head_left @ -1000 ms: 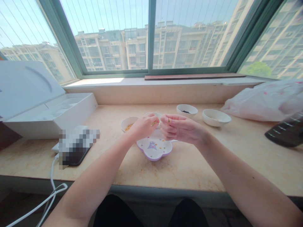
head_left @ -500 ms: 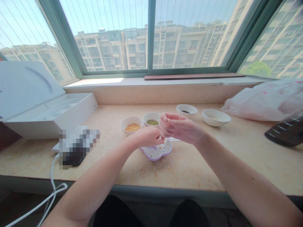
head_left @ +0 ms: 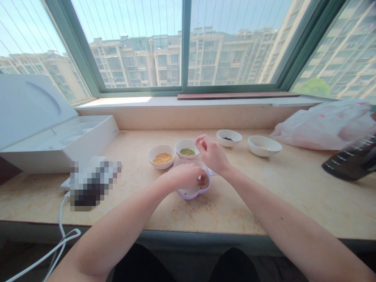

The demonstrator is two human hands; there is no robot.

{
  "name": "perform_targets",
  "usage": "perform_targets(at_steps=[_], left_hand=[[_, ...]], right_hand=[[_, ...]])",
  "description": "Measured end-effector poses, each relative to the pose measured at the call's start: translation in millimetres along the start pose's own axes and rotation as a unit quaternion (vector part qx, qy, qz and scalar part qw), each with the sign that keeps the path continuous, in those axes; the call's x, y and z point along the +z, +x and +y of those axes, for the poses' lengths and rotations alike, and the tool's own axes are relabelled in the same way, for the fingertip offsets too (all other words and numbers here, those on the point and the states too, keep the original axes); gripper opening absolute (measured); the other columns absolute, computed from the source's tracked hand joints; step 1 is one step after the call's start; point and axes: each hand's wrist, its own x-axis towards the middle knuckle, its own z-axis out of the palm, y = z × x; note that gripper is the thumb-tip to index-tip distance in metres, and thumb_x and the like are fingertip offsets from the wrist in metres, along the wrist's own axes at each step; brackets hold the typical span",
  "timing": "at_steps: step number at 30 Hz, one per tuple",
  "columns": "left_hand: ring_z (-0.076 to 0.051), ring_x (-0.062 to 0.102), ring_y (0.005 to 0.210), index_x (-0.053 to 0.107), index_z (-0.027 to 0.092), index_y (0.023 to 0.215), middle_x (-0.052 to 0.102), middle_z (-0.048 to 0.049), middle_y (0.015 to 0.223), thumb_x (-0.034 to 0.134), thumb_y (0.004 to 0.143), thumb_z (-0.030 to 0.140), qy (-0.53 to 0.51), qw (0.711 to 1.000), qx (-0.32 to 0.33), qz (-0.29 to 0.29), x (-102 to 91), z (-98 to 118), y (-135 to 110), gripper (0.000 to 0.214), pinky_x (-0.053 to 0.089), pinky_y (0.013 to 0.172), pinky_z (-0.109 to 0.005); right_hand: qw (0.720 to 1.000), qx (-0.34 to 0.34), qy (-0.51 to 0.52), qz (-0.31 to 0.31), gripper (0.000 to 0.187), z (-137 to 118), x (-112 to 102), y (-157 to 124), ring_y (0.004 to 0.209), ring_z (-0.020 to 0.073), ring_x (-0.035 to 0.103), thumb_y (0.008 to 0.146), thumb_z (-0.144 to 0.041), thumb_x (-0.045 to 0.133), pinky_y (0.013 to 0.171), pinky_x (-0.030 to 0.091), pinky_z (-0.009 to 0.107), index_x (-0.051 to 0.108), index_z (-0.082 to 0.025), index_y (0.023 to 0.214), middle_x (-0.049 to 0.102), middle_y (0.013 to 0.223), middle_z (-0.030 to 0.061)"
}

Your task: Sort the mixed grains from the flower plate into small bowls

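White scalloped plate with purple rim point(head_left: 192, 192) is seen mid-frame, below the left hand point(head_left: 190, 176) — the nearer one, fingers curled down, any hold hidden. Right hand point(head_left: 212, 152) is held loosely curled, right of the round white bowl of green beans point(head_left: 186, 157) — contents cannot be told.

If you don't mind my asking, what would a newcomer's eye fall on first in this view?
Most likely the centre, where the left hand dips over the purple-rimmed dish while the right hand is beside the bowl of green grains. Just left of that, yellow grains stand out in another white bowl. Behind the counter, the large green-framed window shows pale buildings outside.
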Motion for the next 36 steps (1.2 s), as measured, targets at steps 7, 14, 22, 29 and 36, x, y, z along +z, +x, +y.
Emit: perform_targets(at_steps=[7,14,22,29,36], left_hand=[[-0.018,0.051,0.057,0.057,0.023,0.063,0.041,0.0024,0.05,0.079,0.075,0.022,-0.083,0.995,-0.008,0.049,8.8,-8.1,0.1,0.024,0.049,0.071,-0.04],[-0.014,0.051,0.063,0.063,0.022,0.076,0.059,0.0012,0.07,0.065,0.086,0.023,-0.078,0.996,0.005,-0.051,-23.4,2.8,-5.2,0.01,0.037,0.06,-0.03],[-0.007,0.032,0.056,0.054,0.018,0.077,0.037,0.0056,0.066,0.071,0.083,0.052,-0.444,0.895,0.008,-0.034,-47.7,2.4,-8.2,0.039,0.025,0.052,-0.025],[-0.007,0.025,0.051,0.049,0.02,0.076,0.025,0.0073,0.061,0.077,0.083,0.044,-0.631,0.772,0.011,0.078,-56.6,3.0,-13.4,0.037,0.027,0.05,-0.022],[-0.006,0.029,0.048,0.051,0.019,0.077,0.024,0.008,0.059,0.071,0.089,0.028,-0.748,0.658,0.051,0.071,-57.3,0.5,-18.1,0.025,0.033,0.051,-0.02]], right_hand=[[0.998,0.051,-0.021,0.003,0.019,5.6,-0.5,3.8,0.069,0.0199,0.063,0.097,-0.029,0.051,0.065,0.039,0.03,0.066,-0.019,0.103,0.069,0.074,0.0031],[0.997,0.073,-0.035,-0.006,0.014,3.8,-4.1,3.6,0.068,0.0192,0.062,0.094,-0.028,0.056,0.065,0.038,0.03,0.066,-0.019,0.099,0.069,0.072,0.002],[0.993,0.071,-0.057,-0.073,0.012,0.8,-6.4,2.1,0.072,0.0189,0.064,0.09,-0.025,0.061,0.063,0.038,0.028,0.07,-0.018,0.095,0.072,0.077,0.004],[0.992,0.058,-0.071,-0.09,0.016,-0.7,-5.7,0.8,0.068,0.0177,0.063,0.093,-0.029,0.061,0.061,0.037,0.028,0.073,-0.019,0.089,0.072,0.075,0.0032],[0.987,0.063,-0.09,-0.115,0.016,0.6,-6.0,0.9,0.067,0.0174,0.063,0.092,-0.029,0.061,0.059,0.036,0.028,0.073,-0.02,0.089,0.071,0.073,0.0022]])
